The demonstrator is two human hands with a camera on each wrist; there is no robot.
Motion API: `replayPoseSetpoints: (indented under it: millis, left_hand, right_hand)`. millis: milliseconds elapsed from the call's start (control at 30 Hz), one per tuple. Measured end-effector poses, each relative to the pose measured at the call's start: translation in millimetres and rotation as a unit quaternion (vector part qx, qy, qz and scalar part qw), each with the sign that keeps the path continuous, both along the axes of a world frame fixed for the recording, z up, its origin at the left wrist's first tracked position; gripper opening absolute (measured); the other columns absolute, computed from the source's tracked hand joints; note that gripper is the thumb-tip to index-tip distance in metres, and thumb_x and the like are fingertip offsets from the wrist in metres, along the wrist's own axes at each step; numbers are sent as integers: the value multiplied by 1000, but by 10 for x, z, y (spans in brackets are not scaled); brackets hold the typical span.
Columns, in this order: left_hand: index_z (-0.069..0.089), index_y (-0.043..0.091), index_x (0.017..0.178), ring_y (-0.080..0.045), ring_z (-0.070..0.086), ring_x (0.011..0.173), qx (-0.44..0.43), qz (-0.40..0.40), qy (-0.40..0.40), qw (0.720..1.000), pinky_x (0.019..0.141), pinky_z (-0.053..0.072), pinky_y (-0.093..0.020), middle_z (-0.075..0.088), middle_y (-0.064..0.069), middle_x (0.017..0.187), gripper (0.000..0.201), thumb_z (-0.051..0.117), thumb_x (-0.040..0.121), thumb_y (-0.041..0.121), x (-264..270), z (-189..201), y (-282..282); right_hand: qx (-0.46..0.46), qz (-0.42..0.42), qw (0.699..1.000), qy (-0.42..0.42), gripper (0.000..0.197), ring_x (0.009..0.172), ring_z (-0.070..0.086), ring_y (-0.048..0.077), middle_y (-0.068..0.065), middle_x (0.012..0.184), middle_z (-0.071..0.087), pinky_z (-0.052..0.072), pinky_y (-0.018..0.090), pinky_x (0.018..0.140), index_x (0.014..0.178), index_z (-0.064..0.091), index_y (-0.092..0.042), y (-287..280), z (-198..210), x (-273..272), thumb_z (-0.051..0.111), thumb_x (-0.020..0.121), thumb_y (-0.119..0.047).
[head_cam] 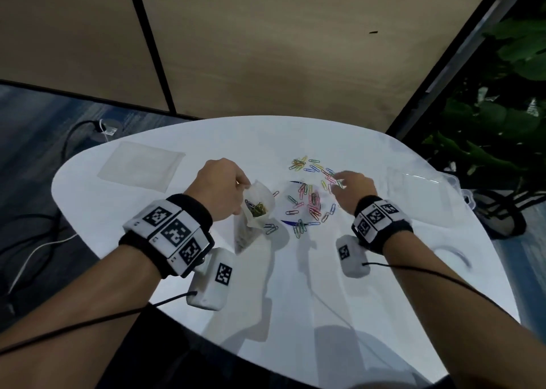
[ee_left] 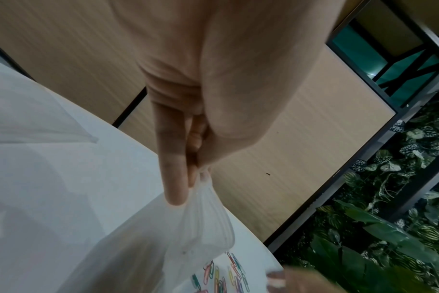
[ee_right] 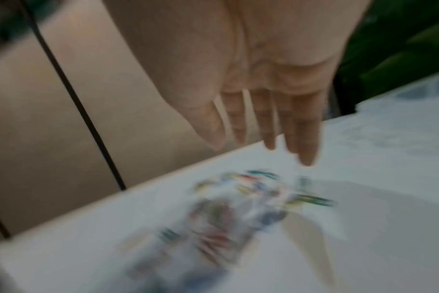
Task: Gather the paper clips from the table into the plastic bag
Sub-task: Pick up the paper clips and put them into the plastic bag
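My left hand (head_cam: 224, 186) pinches the upper rim of a small clear plastic bag (head_cam: 254, 211), holding its mouth up; several paper clips lie inside it. In the left wrist view the fingers (ee_left: 174, 174) pinch the bag's (ee_left: 188, 228) edge. Coloured paper clips (head_cam: 307, 199) lie scattered over the white table (head_cam: 295, 285) to the right of the bag. My right hand (head_cam: 348, 187) hovers over the right side of the pile with straight fingers (ee_right: 306, 138), holding nothing. The clips (ee_right: 238, 208) are blurred in the right wrist view.
A flat clear bag (head_cam: 141, 164) lies at the table's far left. A clear plastic box (head_cam: 428, 193) sits at the right edge. Green plants (head_cam: 496, 108) stand beyond the right side. Cables run on the floor to the left.
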State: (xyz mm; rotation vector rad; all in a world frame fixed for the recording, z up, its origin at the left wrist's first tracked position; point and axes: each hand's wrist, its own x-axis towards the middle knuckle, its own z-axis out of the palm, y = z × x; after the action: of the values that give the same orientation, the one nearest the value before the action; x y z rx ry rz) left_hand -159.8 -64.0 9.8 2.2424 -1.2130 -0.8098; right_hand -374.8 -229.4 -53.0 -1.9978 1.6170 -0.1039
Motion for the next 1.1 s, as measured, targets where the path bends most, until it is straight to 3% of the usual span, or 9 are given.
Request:
replayPoseSetpoints:
  millis: [100, 233, 433, 533, 700, 767, 867, 967, 1100]
  left_hand:
    - [73, 9, 108, -24, 76, 65, -3, 4, -11, 1000, 78, 63, -37, 74, -11, 83, 23, 53, 97, 8, 71, -12, 41]
    - [73, 8, 107, -25, 76, 64, -1, 16, -16, 1000, 77, 63, -38, 73, -11, 80, 21, 54, 97, 7, 165, -33, 91]
    - [73, 10, 106, -27, 76, 66, 1, 17, -33, 999, 76, 63, -39, 70, -9, 85, 20, 55, 97, 8, 245, -6, 198]
    - [73, 10, 106, -27, 76, 67, 2, 12, -34, 999, 75, 64, -39, 70, -9, 88, 20, 54, 97, 9, 256, -3, 207]
    - [73, 10, 104, -26, 76, 67, 5, 4, -32, 999, 76, 63, -37, 72, -10, 87, 20, 55, 97, 9, 240, -13, 176]
    - [73, 11, 103, -25, 76, 66, 7, -2, -34, 999, 77, 63, -37, 73, -10, 88, 21, 54, 97, 9, 202, -16, 166]
    - [74, 11, 105, -27, 75, 76, 5, -11, -38, 999, 81, 62, -37, 73, -11, 97, 22, 54, 97, 9, 147, -5, 159]
    - [74, 11, 106, -27, 75, 78, 8, -14, -40, 999, 81, 62, -37, 73, -11, 97, 22, 53, 97, 8, 126, -1, 160]
    - [74, 14, 102, -27, 75, 74, 11, -9, -35, 999, 79, 62, -37, 73, -11, 95, 21, 54, 96, 9, 123, -16, 150]
  right_hand:
    - [83, -23, 984, 156, 60, 130, 45, 35, 19, 146, 42, 39, 41, 105, 146, 32, -10, -56, -497, -252, 47, 96, -41]
    - [78, 20, 989, 121, 71, 146, 22, 34, 18, 161, 10, 28, 45, 115, 153, 12, -6, 151, -777, 20, 41, 98, -42]
    - [31, 132, 980, 146, 67, 148, 5, 40, 8, 163, -4, 23, 53, 116, 155, 2, -22, 133, -835, 513, 37, 98, -34]
    - [10, 215, 955, 201, 65, 146, 10, 43, 4, 163, -2, 27, 58, 113, 153, 6, -30, 75, -846, 623, 35, 94, -30]
    - [1, 252, 922, 294, 95, 138, 27, 41, 10, 159, 4, 43, 50, 105, 151, 13, -13, 205, -809, 587, 74, 79, -17]
    - [-50, 255, 917, 302, 70, 130, 40, 38, 19, 152, 23, 47, 45, 101, 144, 27, -4, 299, -824, 532, 65, 86, -9]
    - [-130, 299, 892, 313, 31, 115, 55, 31, 18, 124, 53, 50, 35, 93, 121, 53, 0, 401, -825, 387, 49, 91, -1]
    - [-135, 289, 909, 268, 21, 98, 62, 31, 15, 106, 61, 51, 34, 81, 106, 62, -3, 373, -774, 219, 51, 88, 0]
    - [-94, 159, 970, 160, 18, 87, 66, 28, 10, 94, 70, 53, 29, 78, 97, 73, -8, 242, -672, 78, 56, 92, -12]
